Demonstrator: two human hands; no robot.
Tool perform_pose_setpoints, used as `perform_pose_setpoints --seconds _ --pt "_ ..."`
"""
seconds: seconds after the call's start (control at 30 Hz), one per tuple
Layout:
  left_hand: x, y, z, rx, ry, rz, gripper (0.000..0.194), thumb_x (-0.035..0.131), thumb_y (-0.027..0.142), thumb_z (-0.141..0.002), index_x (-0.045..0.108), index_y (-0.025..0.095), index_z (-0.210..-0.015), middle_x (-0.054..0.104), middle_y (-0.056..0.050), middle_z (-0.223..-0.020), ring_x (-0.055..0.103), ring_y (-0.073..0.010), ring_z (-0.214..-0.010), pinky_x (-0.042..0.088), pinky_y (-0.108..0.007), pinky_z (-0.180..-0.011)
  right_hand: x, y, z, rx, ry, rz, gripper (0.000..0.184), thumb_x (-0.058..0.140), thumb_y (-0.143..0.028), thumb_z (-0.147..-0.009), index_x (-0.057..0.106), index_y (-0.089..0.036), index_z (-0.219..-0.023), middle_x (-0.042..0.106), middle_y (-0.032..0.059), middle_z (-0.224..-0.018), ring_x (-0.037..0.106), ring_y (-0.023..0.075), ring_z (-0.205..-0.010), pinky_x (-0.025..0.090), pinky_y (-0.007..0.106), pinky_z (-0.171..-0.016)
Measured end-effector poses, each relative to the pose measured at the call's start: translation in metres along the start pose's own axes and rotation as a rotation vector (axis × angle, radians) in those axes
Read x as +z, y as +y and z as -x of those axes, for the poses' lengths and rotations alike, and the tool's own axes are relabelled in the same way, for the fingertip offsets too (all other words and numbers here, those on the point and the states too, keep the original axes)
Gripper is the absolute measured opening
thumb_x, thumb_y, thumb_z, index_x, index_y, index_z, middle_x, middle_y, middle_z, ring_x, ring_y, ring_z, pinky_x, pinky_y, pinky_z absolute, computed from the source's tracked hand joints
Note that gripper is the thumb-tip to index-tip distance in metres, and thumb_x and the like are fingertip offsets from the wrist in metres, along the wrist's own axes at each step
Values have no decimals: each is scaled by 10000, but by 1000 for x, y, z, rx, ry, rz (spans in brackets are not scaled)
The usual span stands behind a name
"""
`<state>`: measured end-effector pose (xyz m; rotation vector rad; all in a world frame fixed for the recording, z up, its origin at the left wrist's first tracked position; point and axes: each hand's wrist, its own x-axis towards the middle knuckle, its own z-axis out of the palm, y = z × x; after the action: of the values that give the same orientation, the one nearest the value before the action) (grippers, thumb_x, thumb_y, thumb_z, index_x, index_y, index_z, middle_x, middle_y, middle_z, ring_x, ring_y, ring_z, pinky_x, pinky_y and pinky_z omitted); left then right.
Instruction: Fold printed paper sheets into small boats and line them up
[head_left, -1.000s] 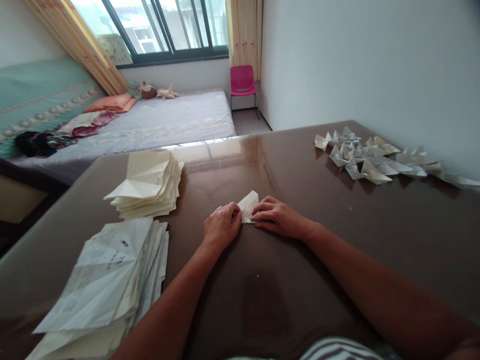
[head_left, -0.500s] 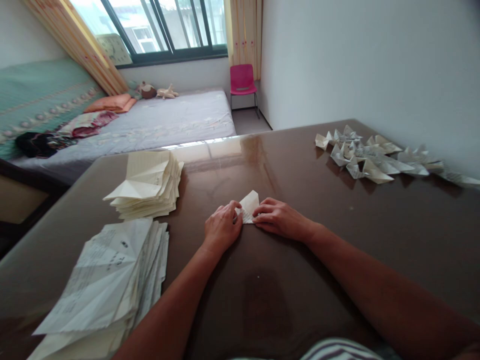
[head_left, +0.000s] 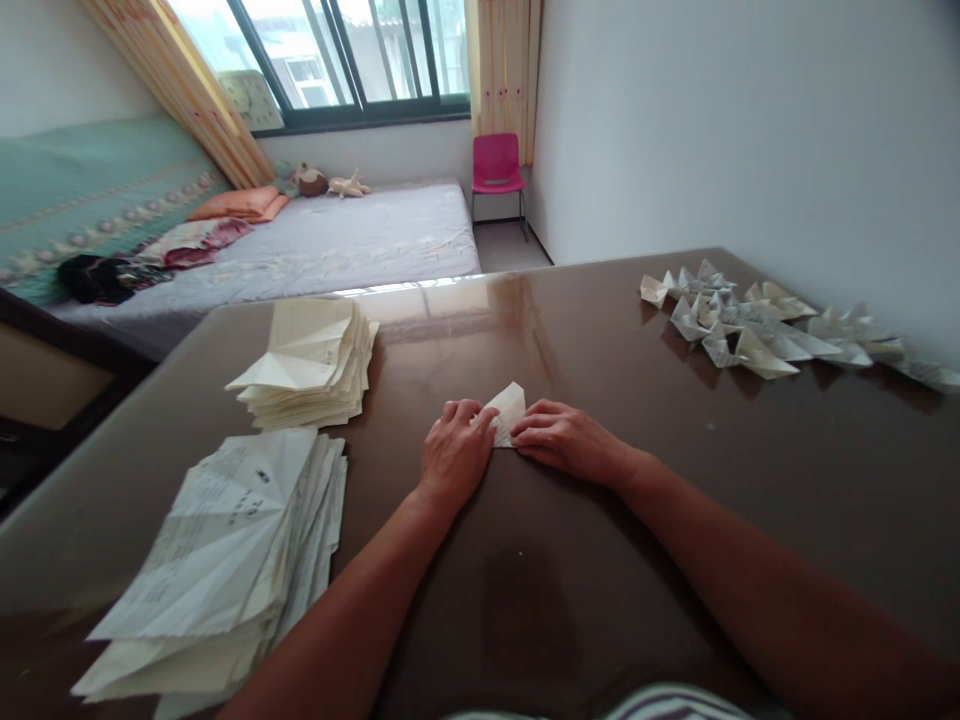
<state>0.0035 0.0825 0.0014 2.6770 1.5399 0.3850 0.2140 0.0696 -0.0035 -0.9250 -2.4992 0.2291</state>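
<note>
Glossy desk (head_left: 750,445): I judge folded paper (head_left: 511,405) light, flimsy, best side-held, left hand (head_left: 456,445) and right hand (head_left: 568,440) clamped there.

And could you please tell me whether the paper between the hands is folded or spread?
Folded: the paper forms a small, peaked shape with straight edges.

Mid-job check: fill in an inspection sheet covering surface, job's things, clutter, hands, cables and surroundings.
Surface: brown tabletop, glossy, showing reflections.
Job's things: small folded paper between the hands; cream paper stack and white-topped paper stack at left; folded paper shapes grouped at far right.
Clutter: dark bundle on the bed.
Hands: left hand and right hand touching the folded paper's sides; exact grip unclear.
Cables: nothing seen.
Surroundings: pink chair, window.
</note>
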Motion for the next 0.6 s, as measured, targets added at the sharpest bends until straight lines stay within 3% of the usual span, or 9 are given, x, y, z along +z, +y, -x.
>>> perform_pose_setpoints --seconds 0.13,0.27,0.43,0.6 --pt "-3 5 5 191 34 -49 248 457 278 -944 604 294 -1143 563 -34 -1274 414 -236 -1214 358 -385 -990 -2 -2 0 15 1 -7 229 483 -284 -947 704 -230 -975 719 40 -1012 592 174 -960 500 328 -875" --pt "0 7 7 286 14 -61 272 444 221 -948 597 226 -1172 596 -54 -1239 467 -226 -1173 385 -401 -1006 -2 -3 -1 17 8 24 228 485 -286 -948 705 -228 -940 721 38 -1008 594 167 -964 492 323 -884" --pt "9 2 7 318 -26 1 341 505 176 -913 576 172 -1247 605 -61 -1252 512 -199 -1116 469 -319 -974 1 0 -2 6 -41 85 233 474 -289 -954 696 -218 -935 718 23 -1028 591 156 -997 474 311 -910" --pt "9 2 9 303 -47 -43 411 491 121 -895 546 156 -1301 565 -81 -1329 503 -222 -1156 475 -359 -998 -5 -16 -1 57 -160 201 248 462 -225 -952 642 -193 -1119 663 57 -1180 550 179 -1127 450 336 -947"
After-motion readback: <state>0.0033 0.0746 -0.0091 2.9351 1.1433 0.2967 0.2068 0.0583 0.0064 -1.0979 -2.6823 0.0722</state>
